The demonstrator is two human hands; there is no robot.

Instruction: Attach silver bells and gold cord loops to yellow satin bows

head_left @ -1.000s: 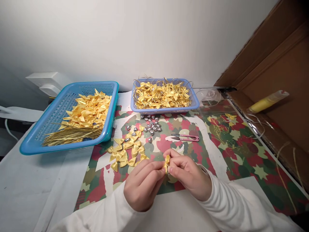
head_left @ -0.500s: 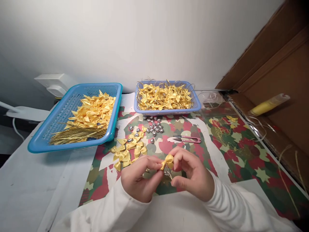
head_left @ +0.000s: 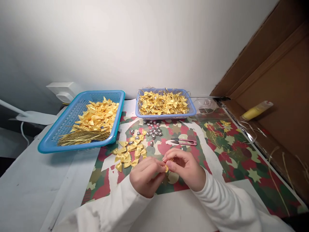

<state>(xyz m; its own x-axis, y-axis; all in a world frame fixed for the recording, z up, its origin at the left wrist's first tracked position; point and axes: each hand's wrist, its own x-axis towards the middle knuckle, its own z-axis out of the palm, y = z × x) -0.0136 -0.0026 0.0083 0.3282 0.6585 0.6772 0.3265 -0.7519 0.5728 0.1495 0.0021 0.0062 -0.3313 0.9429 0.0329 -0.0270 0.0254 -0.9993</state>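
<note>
My left hand [head_left: 147, 176] is closed, its thumb and fingers pinching a small yellow ribbon bow [head_left: 166, 169], which is mostly covered by fingertips. My right hand [head_left: 187, 168] is closed too, thumb and forefinger pressed together at the same bow. Whether a cord or bell is also in that pinch is hidden. Several loose yellow bows [head_left: 125, 157] lie left of my hands, a few with silver bells on or beside them. Beyond my fingers is a heap of silver jingle bells [head_left: 154, 130]. Thread snips [head_left: 187, 142] with pink handles rest above my right hand.
A blue basket [head_left: 51, 129] at left holds yellow bows and a bundle of gold cords [head_left: 82, 136]. The basket at the back [head_left: 166, 117] contains bows with looped gold cords. Thread scraps [head_left: 214, 132] lie at right, beside a cardboard wall [head_left: 272, 71] and a yellow tube [head_left: 257, 110].
My right thumb and forefinger have come together at the bow, which is now largely covered. The dangling cord and bell seen below it before are hidden. The view has shifted slightly.
</note>
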